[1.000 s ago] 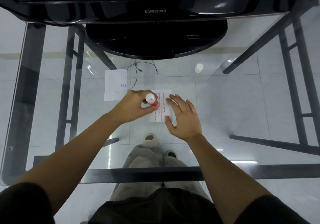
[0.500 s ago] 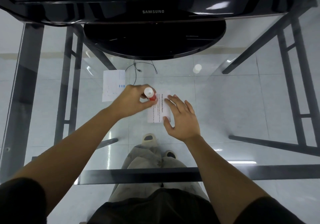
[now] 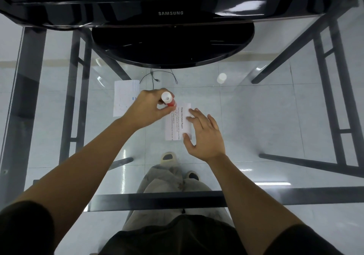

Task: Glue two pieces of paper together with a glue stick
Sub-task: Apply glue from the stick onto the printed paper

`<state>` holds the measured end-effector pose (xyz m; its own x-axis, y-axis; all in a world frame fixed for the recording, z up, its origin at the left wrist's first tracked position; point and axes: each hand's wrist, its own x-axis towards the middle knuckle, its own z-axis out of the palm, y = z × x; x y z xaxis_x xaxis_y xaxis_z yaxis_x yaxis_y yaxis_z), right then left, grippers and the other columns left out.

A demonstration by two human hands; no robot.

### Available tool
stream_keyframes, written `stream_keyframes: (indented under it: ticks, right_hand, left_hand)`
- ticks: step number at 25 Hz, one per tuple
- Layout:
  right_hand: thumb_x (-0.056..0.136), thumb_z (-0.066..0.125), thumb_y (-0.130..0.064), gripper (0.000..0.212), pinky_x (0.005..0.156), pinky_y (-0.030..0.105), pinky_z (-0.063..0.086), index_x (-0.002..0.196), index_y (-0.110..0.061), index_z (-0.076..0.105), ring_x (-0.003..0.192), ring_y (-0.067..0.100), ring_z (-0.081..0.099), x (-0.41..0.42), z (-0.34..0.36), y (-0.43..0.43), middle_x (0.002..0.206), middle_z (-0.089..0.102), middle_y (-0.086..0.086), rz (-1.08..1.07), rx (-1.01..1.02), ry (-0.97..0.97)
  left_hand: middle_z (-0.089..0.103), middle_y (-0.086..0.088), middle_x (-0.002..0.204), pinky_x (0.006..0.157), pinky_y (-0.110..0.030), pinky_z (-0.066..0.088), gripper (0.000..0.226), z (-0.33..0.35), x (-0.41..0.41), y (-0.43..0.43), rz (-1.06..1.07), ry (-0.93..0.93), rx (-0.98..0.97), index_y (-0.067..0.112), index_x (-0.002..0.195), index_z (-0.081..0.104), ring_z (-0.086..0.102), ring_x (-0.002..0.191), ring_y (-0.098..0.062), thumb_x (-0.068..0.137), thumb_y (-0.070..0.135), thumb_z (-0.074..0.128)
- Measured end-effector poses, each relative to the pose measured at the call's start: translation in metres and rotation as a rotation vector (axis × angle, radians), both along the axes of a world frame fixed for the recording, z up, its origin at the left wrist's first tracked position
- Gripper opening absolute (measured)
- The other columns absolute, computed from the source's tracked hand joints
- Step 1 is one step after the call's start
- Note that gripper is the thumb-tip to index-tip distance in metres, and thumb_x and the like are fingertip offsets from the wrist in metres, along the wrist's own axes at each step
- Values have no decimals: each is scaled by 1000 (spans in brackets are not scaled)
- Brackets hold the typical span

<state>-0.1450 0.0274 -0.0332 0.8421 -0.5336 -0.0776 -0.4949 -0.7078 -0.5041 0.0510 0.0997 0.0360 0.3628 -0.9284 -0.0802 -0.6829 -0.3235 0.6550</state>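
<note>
My left hand (image 3: 149,108) grips a red glue stick (image 3: 168,100) with a white end, tilted, its lower tip at the upper left corner of a printed paper (image 3: 177,123) lying on the glass table. My right hand (image 3: 204,136) lies flat on that paper's right side, fingers spread, holding it down. A second white paper (image 3: 124,97) lies on the glass to the left, partly hidden behind my left hand.
A black Samsung monitor (image 3: 171,13) with a round base (image 3: 173,45) stands at the back. A white cap (image 3: 221,78) rests on the glass at the right. Cables (image 3: 157,76) lie in front of the base. The glass table (image 3: 266,116) shows dark frame bars and my legs beneath.
My left hand has carried the glue stick from the middle of the printed paper up toward its upper left corner. My right hand stays pressed on the paper.
</note>
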Motion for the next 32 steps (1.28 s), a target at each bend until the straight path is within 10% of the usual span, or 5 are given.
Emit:
stream_keyframes:
  ticks: [28, 32]
  right_hand:
    - [83, 55, -46, 51, 109, 40, 20, 124, -16, 51, 123, 30, 49, 0, 4, 2, 134, 53, 10, -41, 0, -3]
    - [83, 54, -46, 51, 110, 39, 18, 124, -17, 51, 123, 30, 49, 0, 3, 2, 133, 54, 10, -38, 7, -10]
  left_hand:
    - [70, -3, 89, 65, -7, 38, 19, 3, -10, -29, -80, -20, -4, 11, 93, 64, 57, 73, -10, 80, 24, 70]
    - [70, -2, 89, 70, -22, 49, 22, 2, -17, -30, -188, 13, 63, 13, 95, 64, 62, 77, -14, 79, 27, 71]
